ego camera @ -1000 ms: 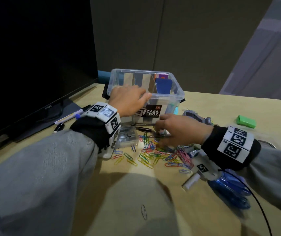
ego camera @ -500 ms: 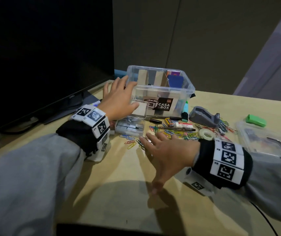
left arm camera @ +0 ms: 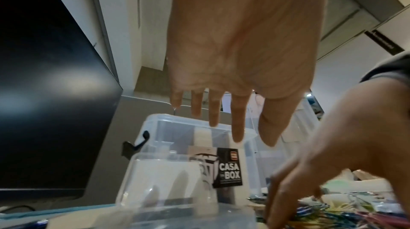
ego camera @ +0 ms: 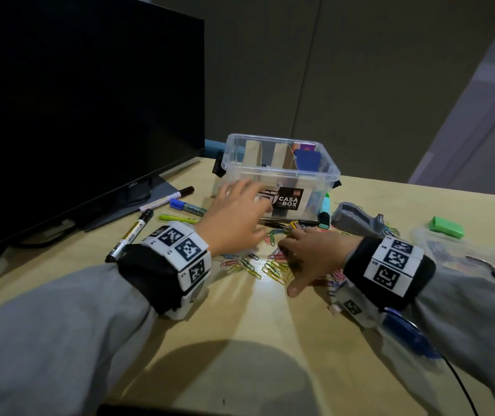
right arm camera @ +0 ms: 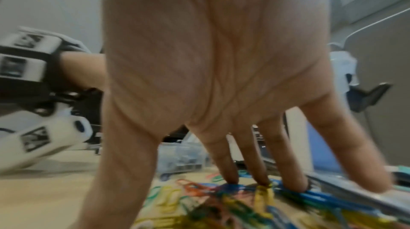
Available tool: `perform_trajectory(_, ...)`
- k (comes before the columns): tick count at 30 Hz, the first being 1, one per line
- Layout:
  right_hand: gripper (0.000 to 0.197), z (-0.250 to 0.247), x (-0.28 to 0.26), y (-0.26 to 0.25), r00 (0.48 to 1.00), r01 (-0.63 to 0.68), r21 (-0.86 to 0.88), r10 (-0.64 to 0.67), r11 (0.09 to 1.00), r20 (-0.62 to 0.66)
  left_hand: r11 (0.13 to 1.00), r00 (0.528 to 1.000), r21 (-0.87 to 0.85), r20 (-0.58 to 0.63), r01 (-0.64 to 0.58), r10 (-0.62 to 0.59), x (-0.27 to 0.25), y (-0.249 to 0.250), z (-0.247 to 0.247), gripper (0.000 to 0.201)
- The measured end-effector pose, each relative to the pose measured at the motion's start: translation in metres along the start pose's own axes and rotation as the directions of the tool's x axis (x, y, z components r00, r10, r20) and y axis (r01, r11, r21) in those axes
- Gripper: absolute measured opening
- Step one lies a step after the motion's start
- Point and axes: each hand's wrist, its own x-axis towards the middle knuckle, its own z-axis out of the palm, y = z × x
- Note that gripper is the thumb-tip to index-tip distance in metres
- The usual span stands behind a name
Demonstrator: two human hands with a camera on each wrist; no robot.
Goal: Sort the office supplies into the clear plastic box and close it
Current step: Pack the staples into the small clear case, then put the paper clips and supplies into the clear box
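Observation:
The clear plastic box stands lidless at the back of the desk, with cardboard dividers and a blue item inside. My left hand hovers just in front of it, fingers straight and spread, holding nothing; in the left wrist view my left hand hangs above a small clear case. My right hand presses straight fingertips down on a scatter of coloured paper clips, thumb stretched toward me. The clips lie under and around those fingers.
A black monitor fills the left side, with markers and a yellow pen by its base. A grey stapler, a green block and a clear lid lie to the right. Pens lie before the box.
My right hand has moved forward onto the paper clips. My left hand has come off the box's left side and now hovers in front of it.

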Motion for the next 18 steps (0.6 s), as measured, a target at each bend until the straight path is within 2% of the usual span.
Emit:
perform_trajectory(4, 0.078, -0.011, 0.005, 0.019, 0.993, 0.072, 0.064, -0.066, 0.995, -0.099, 0.991, 0.988, -0.11, 0.124, -0.076, 0.09, 0.008, 0.01, 0.009, 0.033)
perform_trajectory(7, 0.038, -0.027, -0.003, 0.046, 0.948, 0.118, 0.222, -0.043, 0.968, -0.315, 0.989, 0.98, -0.14, 0.181, -0.053, 0.078, 0.018, 0.014, 0.014, 0.031)
perform_trajectory(9, 0.013, -0.037, -0.009, 0.066, 0.846, 0.135, 0.287, 0.04, 0.948, -0.531, 0.989, 0.971, -0.136, 0.222, -0.061, 0.091, 0.026, 0.017, 0.017, 0.035)
perform_trajectory(11, 0.015, -0.043, -0.006, 0.084, 0.699, 0.129, 0.322, 0.145, 0.938, -0.701, 0.989, 0.947, -0.117, 0.298, -0.088, 0.119, 0.034, 0.021, 0.021, 0.046)
perform_trajectory(13, 0.022, -0.044, 0.003, 0.097, 0.588, 0.1, 0.36, 0.237, 0.928, -0.773, 0.987, 0.907, -0.114, 0.394, -0.113, 0.149, 0.041, 0.027, 0.026, 0.059)
perform_trajectory(14, 0.027, -0.045, 0.007, 0.101, 0.573, 0.073, 0.373, 0.267, 0.925, -0.774, 0.985, 0.879, -0.117, 0.447, -0.125, 0.165, 0.043, 0.03, 0.028, 0.068)
perform_trajectory(15, 0.033, -0.045, 0.011, 0.102, 0.586, 0.047, 0.379, 0.282, 0.924, -0.76, 0.983, 0.848, -0.116, 0.499, -0.141, 0.18, 0.046, 0.032, 0.031, 0.076)
perform_trajectory(18, 0.05, -0.049, 0.022, 0.102, 0.681, 0.046, 0.377, 0.247, 0.925, -0.689, 0.971, 0.769, -0.087, 0.597, -0.223, 0.23, 0.054, 0.037, 0.036, 0.086)
